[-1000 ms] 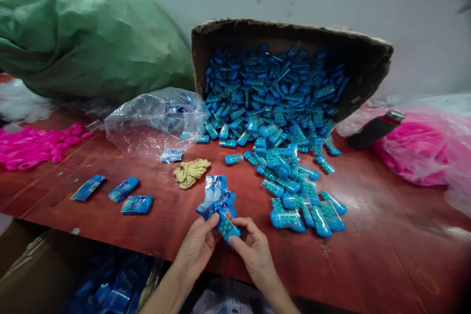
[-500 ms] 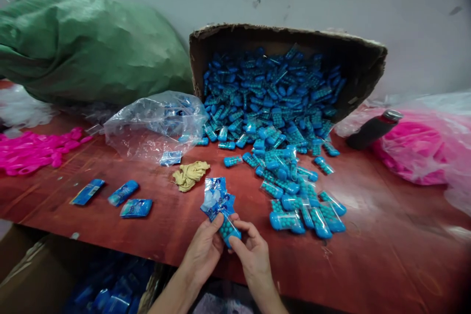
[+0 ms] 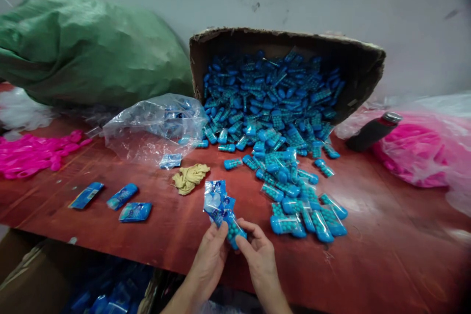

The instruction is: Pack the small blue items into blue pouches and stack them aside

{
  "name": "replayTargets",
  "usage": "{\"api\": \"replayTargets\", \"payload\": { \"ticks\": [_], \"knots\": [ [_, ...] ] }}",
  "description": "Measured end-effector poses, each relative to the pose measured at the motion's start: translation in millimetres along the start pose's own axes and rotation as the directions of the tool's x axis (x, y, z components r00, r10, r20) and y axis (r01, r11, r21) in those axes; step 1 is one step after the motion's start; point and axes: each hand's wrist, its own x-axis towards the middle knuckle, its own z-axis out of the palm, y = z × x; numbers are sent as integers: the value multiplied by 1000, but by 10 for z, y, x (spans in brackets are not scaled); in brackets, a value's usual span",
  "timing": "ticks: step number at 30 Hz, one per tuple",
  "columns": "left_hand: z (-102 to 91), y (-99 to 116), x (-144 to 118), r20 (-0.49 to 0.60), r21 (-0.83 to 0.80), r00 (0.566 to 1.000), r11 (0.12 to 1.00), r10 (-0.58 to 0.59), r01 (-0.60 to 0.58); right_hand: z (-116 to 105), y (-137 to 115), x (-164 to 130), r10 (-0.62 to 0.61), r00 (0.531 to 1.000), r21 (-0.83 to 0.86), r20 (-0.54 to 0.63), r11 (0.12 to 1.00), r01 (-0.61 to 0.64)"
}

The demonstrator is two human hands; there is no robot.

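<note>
Low over the front of the table, my left hand (image 3: 210, 251) and my right hand (image 3: 260, 249) both grip a small clear container of turquoise beads (image 3: 234, 231) with a rounded blue end. My left thumb presses on its upper end; my right thumb and fingers pinch the blue end. Glossy blue printed sleeves (image 3: 215, 197) lie just beyond my fingertips and overlap the container's upper end. Whether the container is inside one of them I cannot tell. Similar loose containers (image 3: 312, 213) are heaped right of my hands. Three blue printed packs (image 3: 135, 211) lie to the left.
A tipped cardboard box (image 3: 289, 35) spills many containers onto the red table (image 3: 382, 255). Around it are a green sack (image 3: 99, 54), a clear plastic bag (image 3: 147, 127), a yellow cloth (image 3: 189, 178), a dark bottle (image 3: 373, 132) and pink pieces (image 3: 40, 152). Below the edge stands another box (image 3: 44, 274).
My hands and the container have shifted slightly right in view. The container's upper end sits closer under the printed sleeves. Both hands keep their grip.
</note>
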Motion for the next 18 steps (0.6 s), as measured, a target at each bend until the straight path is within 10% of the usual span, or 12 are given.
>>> {"api": "replayTargets", "payload": {
  "ticks": [7, 14, 18],
  "knots": [
    [-49, 231, 94, -88, 28, 993, 997, 80, -78, -34, -83, -41, -133, 988, -237, 83, 960, 149],
    [43, 132, 107, -239, -97, 969, 992, 61, -86, 67, 126, -66, 41, 999, 33, -4, 999, -41],
    [64, 109, 65, -155, -96, 987, 993, 47, -62, 16, 93, -91, -165, 985, -175, -49, 972, 154]
  ]
}}
